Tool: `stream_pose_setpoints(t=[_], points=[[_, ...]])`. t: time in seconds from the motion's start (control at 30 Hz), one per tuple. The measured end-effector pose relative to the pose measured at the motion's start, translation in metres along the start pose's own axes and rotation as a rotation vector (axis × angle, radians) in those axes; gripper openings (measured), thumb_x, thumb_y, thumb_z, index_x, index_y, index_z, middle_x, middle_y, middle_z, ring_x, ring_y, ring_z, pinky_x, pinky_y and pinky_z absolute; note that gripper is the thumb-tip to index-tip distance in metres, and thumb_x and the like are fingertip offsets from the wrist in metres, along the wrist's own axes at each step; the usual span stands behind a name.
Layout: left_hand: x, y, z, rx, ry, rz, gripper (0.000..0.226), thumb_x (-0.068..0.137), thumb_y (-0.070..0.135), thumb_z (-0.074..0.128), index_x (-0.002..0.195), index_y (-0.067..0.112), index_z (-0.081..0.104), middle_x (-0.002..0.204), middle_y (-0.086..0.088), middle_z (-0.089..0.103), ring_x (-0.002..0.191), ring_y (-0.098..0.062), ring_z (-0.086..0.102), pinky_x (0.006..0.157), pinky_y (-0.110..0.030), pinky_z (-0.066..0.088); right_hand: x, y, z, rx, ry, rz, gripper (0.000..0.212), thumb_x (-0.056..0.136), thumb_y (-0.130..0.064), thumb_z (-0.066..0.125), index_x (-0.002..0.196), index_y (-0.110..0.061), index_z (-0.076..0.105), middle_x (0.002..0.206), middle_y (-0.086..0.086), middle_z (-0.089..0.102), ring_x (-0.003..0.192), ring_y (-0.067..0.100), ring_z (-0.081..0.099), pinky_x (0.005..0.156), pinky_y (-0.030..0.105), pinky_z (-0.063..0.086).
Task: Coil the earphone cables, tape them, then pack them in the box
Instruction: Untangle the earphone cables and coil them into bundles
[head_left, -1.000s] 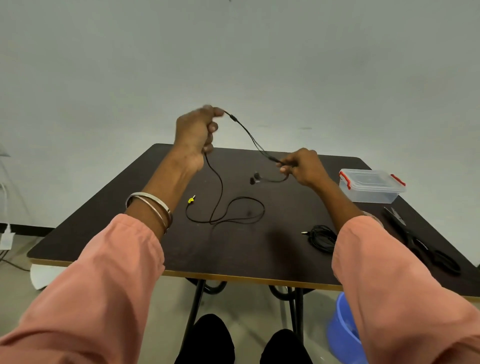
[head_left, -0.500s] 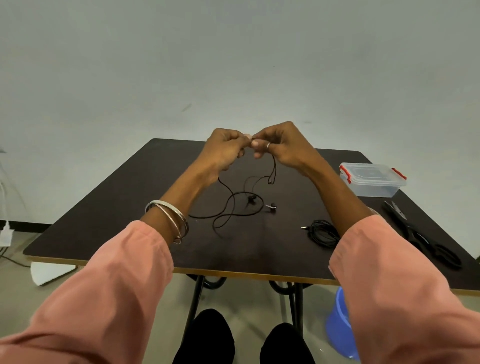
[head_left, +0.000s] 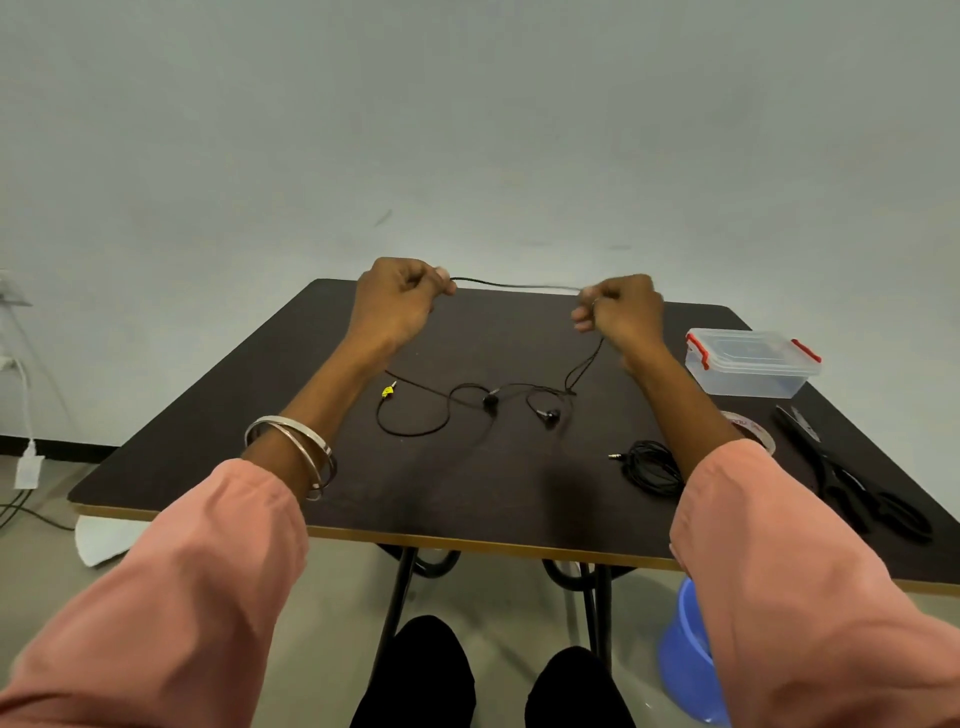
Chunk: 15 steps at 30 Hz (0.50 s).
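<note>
A black earphone cable (head_left: 514, 285) is stretched level between my two raised hands above the dark table (head_left: 218, 431). My left hand (head_left: 397, 301) pinches one end of that stretch. My right hand (head_left: 621, 309) grips the other, and the cable drops from it to the table. There its loose part lies in loops with two earbuds (head_left: 545, 414) and a yellow-tagged plug (head_left: 388, 391). A second black earphone cable (head_left: 652, 467), coiled, lies beside my right forearm. A clear box (head_left: 750, 366) with red clips, lid on, stands at the right.
A tape roll (head_left: 753, 428) peeks out behind my right sleeve. Black scissors (head_left: 852, 478) lie along the table's right edge. A blue bucket (head_left: 685, 660) stands on the floor under the right side. White cables hang at the far left wall.
My hands, which met in front of me half a second ago, have moved apart and pulled a length of the cable straight between them.
</note>
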<state>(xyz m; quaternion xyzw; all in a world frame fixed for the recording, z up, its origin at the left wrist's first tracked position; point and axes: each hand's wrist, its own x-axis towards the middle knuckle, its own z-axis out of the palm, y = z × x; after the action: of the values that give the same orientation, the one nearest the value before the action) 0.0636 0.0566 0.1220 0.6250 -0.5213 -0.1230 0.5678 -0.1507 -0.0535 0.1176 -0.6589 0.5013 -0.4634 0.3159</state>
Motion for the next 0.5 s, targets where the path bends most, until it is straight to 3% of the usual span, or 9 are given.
stream_pose_setpoints(t=[0.03,0.1,0.17,0.23,0.3,0.37,0.43,0.5], points=[[0.000,0.002,0.002,0.044,0.003,0.020,0.026,0.095,0.025,0.056,0.079,0.017,0.074,0.059,0.012,0.062,0.052,-0.004,0.048,0.065,-0.024,0.044,-0.003,-0.001,0.001,-0.145,-0.130,-0.018,0.015,0.088,-0.003,0.060,0.102,0.000,0.066,0.102,0.016,0.069,0.090,0.023,0.068,0.086,0.036,0.056],[-0.001,0.008,0.007,0.146,-0.004,0.077,0.024,0.095,0.025,0.056,0.083,0.016,0.074,0.069,0.010,0.065,0.059,-0.005,0.053,0.065,-0.021,0.045,-0.010,-0.008,0.003,-0.376,-0.409,-0.098,0.061,0.082,-0.012,0.072,0.137,-0.006,0.046,0.139,0.013,0.051,0.128,0.027,0.049,0.106,0.039,0.041],[-0.003,0.011,0.013,0.266,-0.020,0.146,0.024,0.095,0.026,0.056,0.087,0.015,0.075,0.080,0.004,0.072,0.067,-0.006,0.060,0.068,-0.023,0.049,-0.020,-0.023,0.009,-0.414,-0.612,-0.211,0.091,0.077,-0.021,0.078,0.150,-0.018,0.024,0.153,0.004,0.033,0.140,0.023,0.032,0.112,0.038,0.030],[-0.003,0.012,0.018,0.382,-0.041,0.196,0.024,0.094,0.028,0.055,0.088,0.016,0.075,0.083,-0.002,0.074,0.073,-0.017,0.066,0.070,-0.034,0.053,-0.026,-0.034,0.019,-0.359,-0.672,-0.319,0.081,0.078,-0.029,0.077,0.146,-0.017,0.035,0.144,0.005,0.048,0.132,0.017,0.043,0.110,0.037,0.035],[-0.004,0.013,0.020,0.471,-0.054,0.238,0.023,0.093,0.026,0.054,0.090,0.016,0.074,0.080,-0.002,0.073,0.073,-0.021,0.064,0.064,-0.035,0.051,-0.029,-0.041,0.024,-0.292,-0.604,-0.396,0.041,0.084,-0.029,0.071,0.119,-0.009,0.063,0.107,0.010,0.071,0.101,0.011,0.064,0.098,0.038,0.049],[-0.006,0.015,0.018,0.502,-0.070,0.260,0.024,0.093,0.027,0.053,0.088,0.015,0.074,0.067,0.003,0.065,0.065,-0.021,0.060,0.058,-0.030,0.042,-0.029,-0.043,0.024,-0.212,-0.521,-0.412,0.017,0.089,-0.019,0.066,0.097,-0.006,0.072,0.081,0.007,0.074,0.073,0.007,0.069,0.081,0.030,0.056],[-0.008,0.017,0.013,0.489,-0.089,0.248,0.029,0.094,0.032,0.054,0.080,0.015,0.072,0.054,0.008,0.053,0.055,-0.014,0.051,0.056,-0.027,0.035,-0.027,-0.042,0.021,-0.163,-0.414,-0.426,0.013,0.091,-0.012,0.063,0.093,-0.005,0.073,0.073,0.005,0.073,0.059,0.003,0.065,0.067,0.020,0.055],[-0.007,0.014,0.006,0.448,-0.091,0.235,0.031,0.096,0.033,0.053,0.078,0.015,0.072,0.052,0.013,0.050,0.052,-0.007,0.048,0.057,-0.027,0.036,-0.023,-0.041,0.016,-0.090,-0.276,-0.419,0.013,0.091,-0.008,0.061,0.092,-0.005,0.074,0.071,0.004,0.072,0.059,0.002,0.064,0.062,0.019,0.053]])
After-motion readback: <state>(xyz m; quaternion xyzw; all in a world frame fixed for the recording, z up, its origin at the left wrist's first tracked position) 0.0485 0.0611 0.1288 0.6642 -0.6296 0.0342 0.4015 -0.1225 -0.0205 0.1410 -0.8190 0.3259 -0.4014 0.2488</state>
